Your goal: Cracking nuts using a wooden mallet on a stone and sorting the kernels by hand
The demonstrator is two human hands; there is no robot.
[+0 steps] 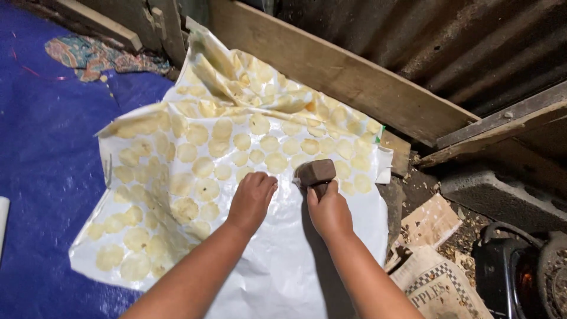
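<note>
Our right hand (328, 208) clamps the brown block (316, 172) at the rows' edge, our left hand (252, 199) lies loosely curled beside it on the white sheet (277, 266), so we press squarely, sparing the neighbouring pale discs (207, 190).

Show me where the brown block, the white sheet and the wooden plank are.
Brown block (316, 172), head view, on its top face.
White sheet (277, 260), head view, on a bare part near the arms.
Wooden plank (354, 80), head view, on its broad face.
</note>
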